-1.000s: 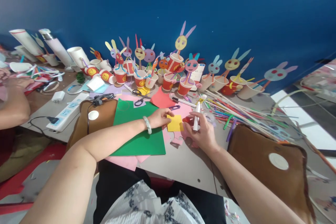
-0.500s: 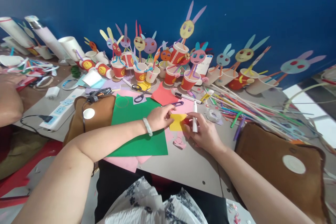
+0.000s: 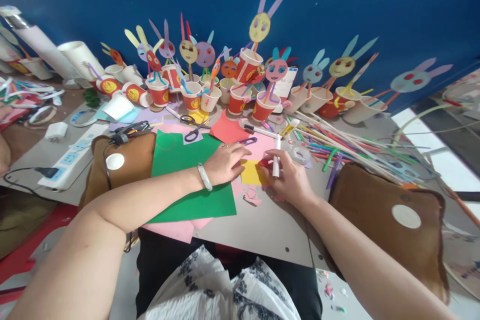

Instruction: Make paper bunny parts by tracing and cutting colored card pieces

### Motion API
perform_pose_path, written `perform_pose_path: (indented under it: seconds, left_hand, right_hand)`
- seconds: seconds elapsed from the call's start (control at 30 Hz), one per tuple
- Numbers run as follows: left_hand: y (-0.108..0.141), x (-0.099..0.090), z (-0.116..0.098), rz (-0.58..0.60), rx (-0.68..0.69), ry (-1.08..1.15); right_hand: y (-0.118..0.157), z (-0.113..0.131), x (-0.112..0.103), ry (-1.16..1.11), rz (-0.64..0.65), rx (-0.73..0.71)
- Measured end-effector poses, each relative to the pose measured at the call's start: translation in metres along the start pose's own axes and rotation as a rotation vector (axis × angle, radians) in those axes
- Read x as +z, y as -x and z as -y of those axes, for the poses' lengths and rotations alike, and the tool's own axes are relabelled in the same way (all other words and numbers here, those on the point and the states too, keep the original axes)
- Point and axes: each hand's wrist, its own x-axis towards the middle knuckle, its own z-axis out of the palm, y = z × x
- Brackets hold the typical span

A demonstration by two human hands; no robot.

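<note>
My left hand (image 3: 224, 162) lies with stretched fingers over the right side of a green sheet (image 3: 193, 195), its fingertips near the left edge of a small yellow paper (image 3: 251, 172). A bracelet circles that wrist. My right hand (image 3: 291, 178) has a white marker (image 3: 276, 157) gripped nearly upright between its fingers. At the right fingertips, a small red piece (image 3: 264, 162) shows against the yellow paper; the fingers partly cover it. Just below lies a curled pink paper scrap (image 3: 251, 196). Above my hands rest a purple cutter-like tool (image 3: 247, 142) and a red sheet (image 3: 227, 127).
Several paper cups with rabbit-faced figures (image 3: 260, 27) line the blue wall. Scissors (image 3: 192, 134) lie at the back, tape (image 3: 300, 154) and coloured sticks (image 3: 345, 142) to the right. Brown cushions (image 3: 386, 240) flank the table. A power strip (image 3: 71, 157) sits left.
My left fingers have loosened and stretched out from the yellow paper's edge. My right hand keeps the marker. The whole view has shifted slightly.
</note>
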Motion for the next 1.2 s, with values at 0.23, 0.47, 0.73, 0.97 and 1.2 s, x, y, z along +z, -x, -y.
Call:
perform_pose_path:
  seconds: [0.23, 0.47, 0.73, 0.97, 1.2]
  left_hand:
    - [0.002, -0.005, -0.010, 0.212, 0.347, -0.289]
    - [0.006, -0.003, -0.009, 0.252, 0.415, -0.352]
    - [0.012, 0.003, -0.004, 0.238, 0.335, -0.377]
    - [0.011, 0.000, -0.005, 0.266, 0.307, -0.324]
    - [0.010, 0.001, -0.003, 0.279, 0.278, -0.324]
  right_hand:
    - [-0.002, -0.001, 0.000, -0.035, -0.003, 0.044]
    - [-0.004, -0.004, -0.001, -0.070, -0.132, 0.116]
    - [-0.003, 0.002, -0.005, -0.103, -0.143, 0.120]
    - [-0.002, 0.003, -0.007, -0.117, -0.043, 0.103]
    - [-0.002, 0.001, -0.008, -0.146, 0.148, 0.040]
